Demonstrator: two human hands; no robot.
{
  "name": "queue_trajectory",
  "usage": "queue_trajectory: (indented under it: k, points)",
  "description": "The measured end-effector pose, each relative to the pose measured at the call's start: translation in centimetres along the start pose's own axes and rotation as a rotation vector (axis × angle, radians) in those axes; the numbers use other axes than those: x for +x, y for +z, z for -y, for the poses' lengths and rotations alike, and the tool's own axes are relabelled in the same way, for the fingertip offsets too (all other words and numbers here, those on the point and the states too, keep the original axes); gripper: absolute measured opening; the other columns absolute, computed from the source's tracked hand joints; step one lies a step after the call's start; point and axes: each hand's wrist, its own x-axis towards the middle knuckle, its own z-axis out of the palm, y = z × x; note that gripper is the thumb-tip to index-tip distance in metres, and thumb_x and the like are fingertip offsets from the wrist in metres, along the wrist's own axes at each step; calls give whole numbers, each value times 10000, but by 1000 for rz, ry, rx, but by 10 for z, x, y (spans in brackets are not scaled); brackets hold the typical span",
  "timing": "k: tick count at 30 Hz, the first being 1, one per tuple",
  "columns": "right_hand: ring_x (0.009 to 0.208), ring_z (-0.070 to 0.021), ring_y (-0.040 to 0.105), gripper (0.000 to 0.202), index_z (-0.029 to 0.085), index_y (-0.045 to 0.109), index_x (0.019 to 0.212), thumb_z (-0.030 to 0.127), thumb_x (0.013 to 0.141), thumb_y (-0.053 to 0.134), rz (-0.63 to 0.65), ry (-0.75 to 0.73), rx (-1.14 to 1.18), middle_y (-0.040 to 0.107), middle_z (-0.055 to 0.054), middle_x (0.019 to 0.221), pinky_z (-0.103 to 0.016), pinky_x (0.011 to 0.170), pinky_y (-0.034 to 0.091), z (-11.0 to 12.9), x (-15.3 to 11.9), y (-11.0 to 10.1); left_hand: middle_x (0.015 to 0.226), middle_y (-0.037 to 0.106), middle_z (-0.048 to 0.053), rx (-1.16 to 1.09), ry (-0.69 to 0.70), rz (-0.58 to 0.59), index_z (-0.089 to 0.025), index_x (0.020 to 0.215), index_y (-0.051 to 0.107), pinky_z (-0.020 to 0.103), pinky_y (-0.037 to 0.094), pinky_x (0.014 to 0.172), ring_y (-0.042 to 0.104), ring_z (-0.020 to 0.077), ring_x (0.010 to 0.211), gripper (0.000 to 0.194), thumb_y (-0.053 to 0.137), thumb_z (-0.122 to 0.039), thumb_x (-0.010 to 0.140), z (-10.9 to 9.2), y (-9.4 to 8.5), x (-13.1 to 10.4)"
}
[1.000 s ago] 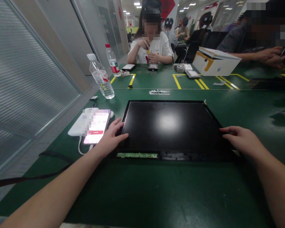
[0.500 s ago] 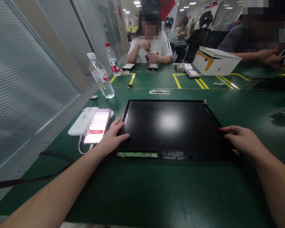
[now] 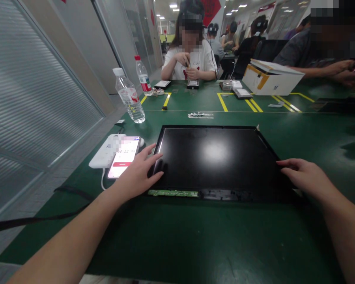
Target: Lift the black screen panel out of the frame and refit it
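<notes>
A black LCD screen panel (image 3: 225, 159) lies face up on the green table, with a strip of green circuit board (image 3: 173, 193) along its near edge. Over the panel's left edge is my left hand (image 3: 137, 173), fingers spread and thumb apart, the fingertips at the frame. At the opposite side, my right hand (image 3: 306, 175) has its thumb and fingers closed together on the right edge of the panel. What its lower fingers do under the rim is hidden. A lit phone (image 3: 124, 156) lies beside my left hand, partly behind the wrist.
Left of the panel are a white power bank (image 3: 102, 154) with a cable and a water bottle (image 3: 130, 96). Another bottle (image 3: 143, 77) stands farther back. Across the table a person (image 3: 191, 59) handles a small drive. A white box (image 3: 273, 79) stands at the back right.
My left hand has shifted slightly, its fingers now more spread over the panel's left edge. The right hand stays at its edge. The whole view has moved a little.
</notes>
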Motion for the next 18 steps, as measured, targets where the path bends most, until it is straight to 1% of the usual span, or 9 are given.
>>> queue_trajectory:
  k: [4, 6, 8, 10, 14, 18]
  points:
    - [698, -288, 663, 328, 223, 758, 898, 329, 661, 557, 13, 24, 1, 689, -49, 672, -408, 722, 498, 1, -1, -1, 1664, 500, 163, 37, -11, 116, -229, 1488, 644, 628, 452, 1194, 519, 436, 1475, 667, 715, -544, 905, -3, -10, -2]
    - [700, -288, 662, 347, 216, 759, 916, 332, 664, 550, 23, 35, 5, 690, -52, 681, -406, 716, 493, 1, -1, -1, 1669, 504, 142, 63, -16, 157, -256, 1507, 637, 618, 485, 1166, 551, 436, 1447, 712, 743, -579, 882, -3, -13, -3]
    - [699, -282, 660, 351, 212, 757, 921, 332, 665, 548, 26, 25, 11, 697, -54, 697, -402, 714, 491, 0, 0, 0, 1693, 477, 123, 71, -6, 177, -282, 1526, 623, 603, 512, 1143, 570, 436, 1431, 762, 774, -605, 852, -3, -15, -4]
    - [691, -278, 657, 344, 212, 754, 913, 331, 663, 549, 27, 15, 5, 699, -51, 698, -401, 714, 490, -1, 1, 0, 1702, 466, 109, 67, 14, 191, -297, 1532, 619, 588, 529, 1128, 585, 430, 1419, 780, 796, -603, 837, -3, -15, -4]
    - [653, -276, 653, 337, 213, 755, 908, 330, 668, 548, 32, 19, -8, 685, -45, 663, -403, 690, 494, -1, 1, 1, 1682, 497, 109, 73, 55, 206, -292, 1519, 632, 571, 532, 1127, 610, 414, 1401, 735, 810, -542, 851, -3, -15, -2]
    - [643, -275, 665, 305, 233, 745, 872, 325, 651, 555, 1, -4, 14, 690, -38, 661, -401, 671, 504, -1, 1, 0, 1655, 536, 89, 73, 100, 218, -323, 1465, 675, 541, 549, 1109, 624, 394, 1391, 601, 780, -481, 895, -4, -15, -2]
